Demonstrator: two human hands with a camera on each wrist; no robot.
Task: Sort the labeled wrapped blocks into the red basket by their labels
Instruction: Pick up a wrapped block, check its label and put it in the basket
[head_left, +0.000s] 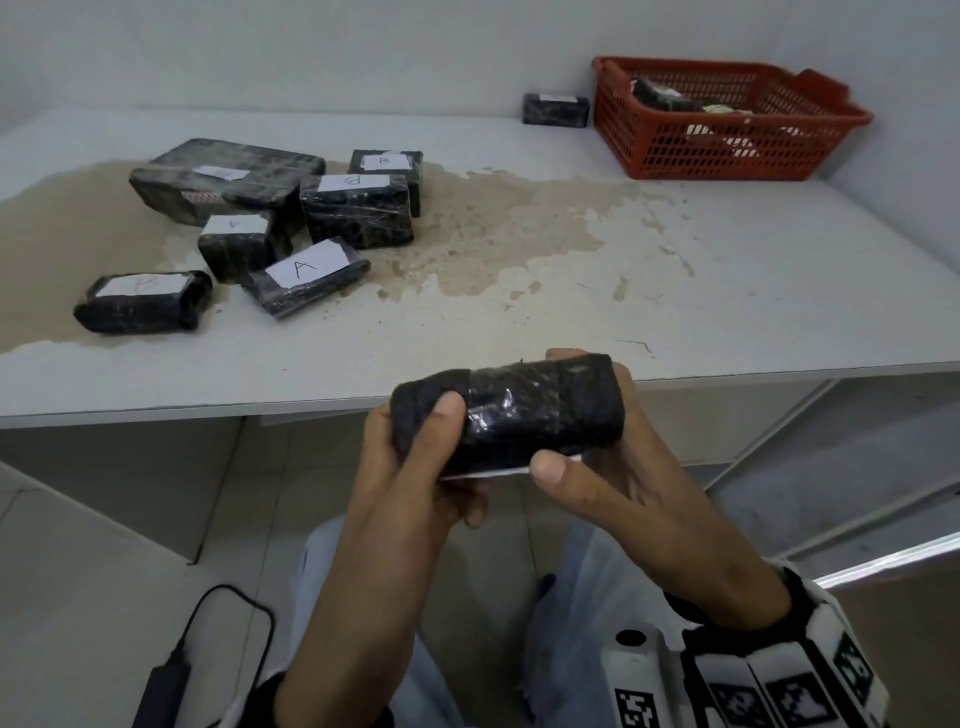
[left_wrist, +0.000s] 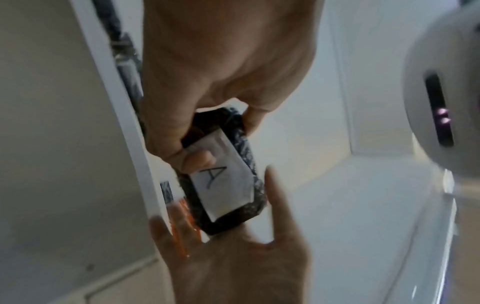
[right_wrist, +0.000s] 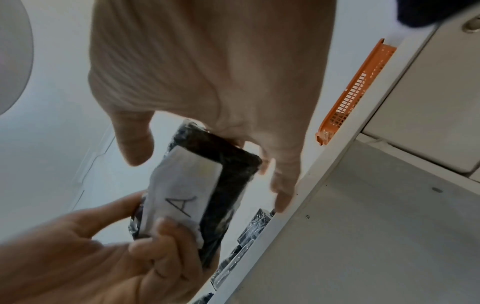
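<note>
Before stained white table (head_left: 571, 270), both hands' grip around 1 A-labeled block (head_left: 506, 413).

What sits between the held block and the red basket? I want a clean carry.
Nothing visible blocks it. The held block, gripped by the left hand and right hand, faces bare table up to the red basket; the other blocks lie left.

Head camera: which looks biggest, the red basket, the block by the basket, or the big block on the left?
1. red basket
2. big block on the left
3. block by the basket

The last lies farther from the camera, so its true size is unsure.
</note>
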